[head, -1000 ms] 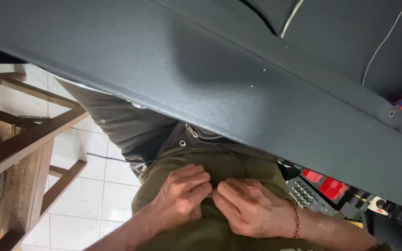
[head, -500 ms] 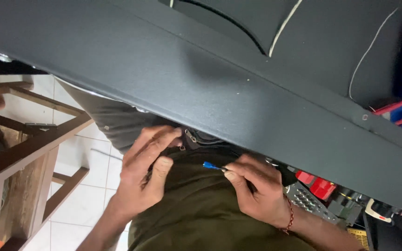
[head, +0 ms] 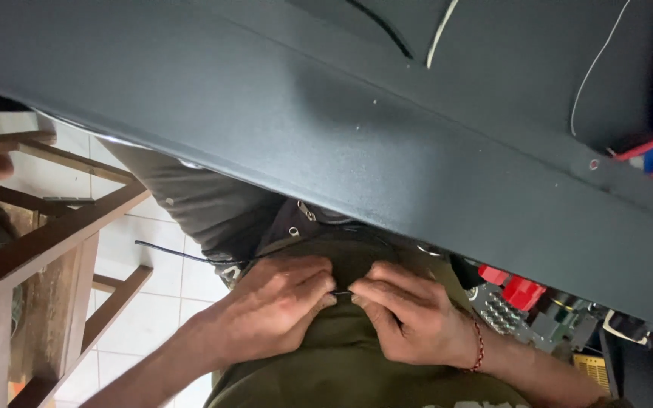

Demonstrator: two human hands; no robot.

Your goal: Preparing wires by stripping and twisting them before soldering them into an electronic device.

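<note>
My left hand [head: 277, 302] and my right hand [head: 410, 317] meet fingertip to fingertip over my lap, just below the edge of a dark grey panel [head: 357, 143]. Between the fingertips both hands pinch a thin dark wire [head: 341, 293]. A thin black cable [head: 183, 253] trails left from under my left hand. A red string bracelet [head: 479, 346] circles my right wrist. My lap is covered by an olive green shirt [head: 341, 363].
A wooden stool or frame [head: 47, 242] stands at the left on white floor tiles [head: 153, 302]. At the right, under the panel, lie red connectors [head: 519, 289] and electronic parts [head: 493, 310]. White and red wires [head: 598, 60] run over the panel's top.
My left hand, spread open and raised half a second ago, has come back down with its fingers closed. The blue-tipped piece in my right fingers no longer shows. Both hands now touch.
</note>
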